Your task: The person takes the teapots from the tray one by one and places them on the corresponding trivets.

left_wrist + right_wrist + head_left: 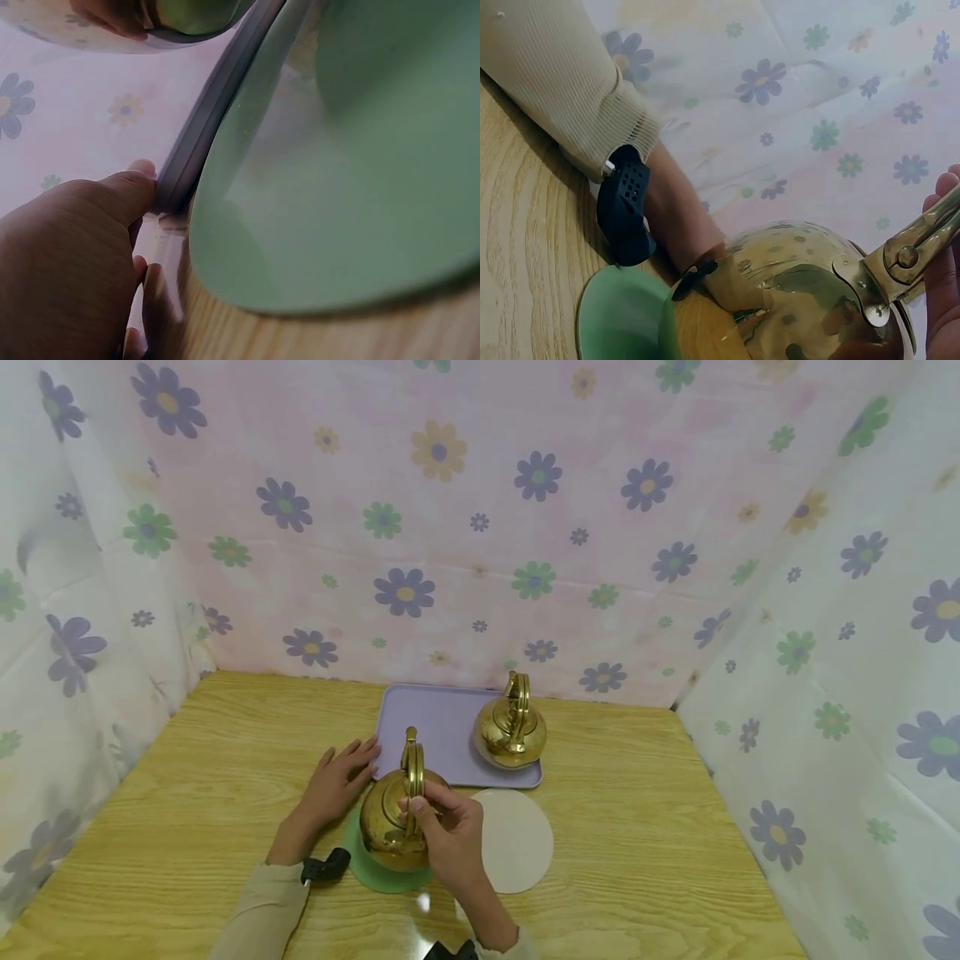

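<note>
A brass kettle with an upright hinged handle is held by my right hand, whose thumb and fingers grip that handle. In the head view the kettle covers part of a round green mat; the left wrist view shows the kettle's underside raised above the mat. My left hand lies at the left edge of a lilac tray, fingers fairly straight and touching its rim. A second brass kettle stands on the tray's right part.
A round cream mat lies right of the green one, in front of the tray. The wood-grain table is enclosed by flowered cloth at the back and sides. Dark wrist cameras sit at the sleeve cuffs.
</note>
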Motion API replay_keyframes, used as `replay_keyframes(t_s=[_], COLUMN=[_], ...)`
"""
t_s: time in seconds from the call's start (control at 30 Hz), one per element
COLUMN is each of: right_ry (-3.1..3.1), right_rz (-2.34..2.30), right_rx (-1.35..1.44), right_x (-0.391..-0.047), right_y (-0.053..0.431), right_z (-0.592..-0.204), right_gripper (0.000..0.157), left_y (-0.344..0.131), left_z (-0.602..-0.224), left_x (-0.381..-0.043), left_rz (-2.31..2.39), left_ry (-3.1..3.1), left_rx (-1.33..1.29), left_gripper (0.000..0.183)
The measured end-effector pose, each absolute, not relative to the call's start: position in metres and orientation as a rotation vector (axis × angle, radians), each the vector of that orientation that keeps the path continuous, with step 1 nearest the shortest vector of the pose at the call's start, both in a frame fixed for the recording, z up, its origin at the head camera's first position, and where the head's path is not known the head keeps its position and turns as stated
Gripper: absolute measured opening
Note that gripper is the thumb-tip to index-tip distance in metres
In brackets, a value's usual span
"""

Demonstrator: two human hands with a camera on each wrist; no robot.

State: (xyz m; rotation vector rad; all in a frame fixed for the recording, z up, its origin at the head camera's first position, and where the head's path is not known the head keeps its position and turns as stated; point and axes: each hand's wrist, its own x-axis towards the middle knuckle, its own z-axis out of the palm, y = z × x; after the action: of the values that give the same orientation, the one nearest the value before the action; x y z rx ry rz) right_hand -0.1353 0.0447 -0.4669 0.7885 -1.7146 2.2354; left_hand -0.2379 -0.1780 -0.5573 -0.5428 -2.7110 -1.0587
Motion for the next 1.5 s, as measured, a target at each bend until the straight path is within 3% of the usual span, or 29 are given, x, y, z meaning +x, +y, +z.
replay_keyframes(t_s=[0.33,1.5], right_ry=[-1.749,-1.662], right_rz=[2.282,2.212], right_rx=[0.695,0.871], right_x=[-0.13,-0.122], right_y=[0.04,0.033], right_z=[-0.469,-0.48], right_gripper=[0.025,0.021], left_y=[-0.178,-0.178], left_z=[-0.558,-0.558], left_x=[-0.239,-0.238], left_rz=[-1.059,-1.064], left_ry=[-2.74,-2.724], left_rx=[-0.53,-0.535], left_gripper=[0.044,0.044])
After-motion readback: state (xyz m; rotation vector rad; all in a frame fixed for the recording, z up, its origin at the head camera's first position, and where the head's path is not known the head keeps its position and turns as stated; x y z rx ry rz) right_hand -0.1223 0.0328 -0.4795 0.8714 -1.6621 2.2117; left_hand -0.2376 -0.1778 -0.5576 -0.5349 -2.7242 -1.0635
